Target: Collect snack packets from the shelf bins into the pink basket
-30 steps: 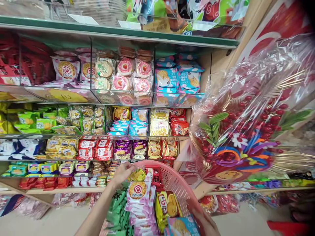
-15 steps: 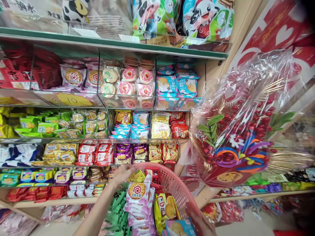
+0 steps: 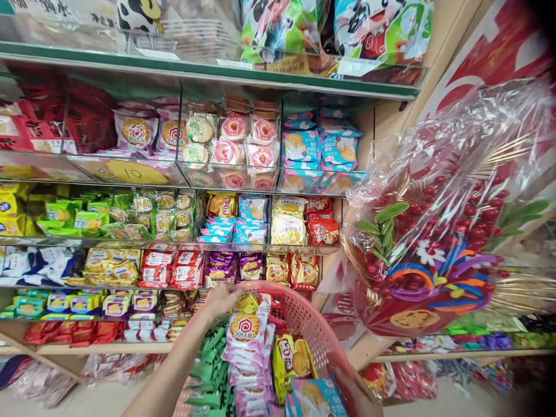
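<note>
A pink plastic basket [image 3: 310,310] with a perforated wall is held low in front of me. My left hand [image 3: 225,298] curls its fingers over the far left rim. On the right side, my right hand [image 3: 354,385] presses around the basket's wall, partly blurred and cut off by the frame edge. Inside lie pink-and-white cookie packets [image 3: 245,333], green packets [image 3: 208,370], a yellow biscuit packet [image 3: 294,365], a red packet [image 3: 274,307] and blue biscuit packets [image 3: 319,398].
Ahead stand shelves with clear dividers [image 3: 180,124] and rows of wrapped snacks. A glass-edged upper shelf [image 3: 208,72] holds large cow-print bags [image 3: 382,32]. At the right, a plastic-wrapped bouquet [image 3: 434,255] of red berries juts out close to the basket.
The view has shifted slightly, so the shelves and bouquet sit a little farther right. Both hands keep their hold on the basket, which stays at nearly the same place in view.
</note>
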Motion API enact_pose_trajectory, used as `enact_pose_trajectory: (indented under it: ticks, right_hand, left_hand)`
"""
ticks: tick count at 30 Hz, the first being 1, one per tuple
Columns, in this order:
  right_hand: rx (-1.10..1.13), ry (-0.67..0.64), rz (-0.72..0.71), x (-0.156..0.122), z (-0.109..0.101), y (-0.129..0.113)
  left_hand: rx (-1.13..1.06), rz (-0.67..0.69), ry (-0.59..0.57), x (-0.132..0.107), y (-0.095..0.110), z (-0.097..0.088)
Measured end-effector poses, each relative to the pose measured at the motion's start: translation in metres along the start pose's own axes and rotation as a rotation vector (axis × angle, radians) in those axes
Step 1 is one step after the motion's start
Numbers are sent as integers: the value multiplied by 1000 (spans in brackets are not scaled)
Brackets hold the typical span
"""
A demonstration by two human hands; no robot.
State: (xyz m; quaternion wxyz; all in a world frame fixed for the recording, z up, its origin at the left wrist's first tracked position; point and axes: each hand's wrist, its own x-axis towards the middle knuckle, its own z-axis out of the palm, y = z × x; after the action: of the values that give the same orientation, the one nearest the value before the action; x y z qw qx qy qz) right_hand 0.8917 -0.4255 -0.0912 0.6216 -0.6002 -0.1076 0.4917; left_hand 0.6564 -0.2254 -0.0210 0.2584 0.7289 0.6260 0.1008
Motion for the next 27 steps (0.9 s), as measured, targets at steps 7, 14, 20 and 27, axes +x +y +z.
enact_pose_trajectory:
  ticks: [7, 14, 20, 27]
  right_hand:
    - [52, 72, 21, -10, -39, 24]
    - [-348, 159, -445, -10, -30, -40]
    - [-538, -64, -760, -30, 58, -133]
    - [-957, 151, -1205, -3, 136, -185]
  left_hand:
    - [-20, -15, 20, 0, -2, -4]
    - [6, 4, 0, 9, -7, -3]
    - [35, 51, -5, 16, -15, 3]
    - [83, 4, -13, 14, -10, -1]
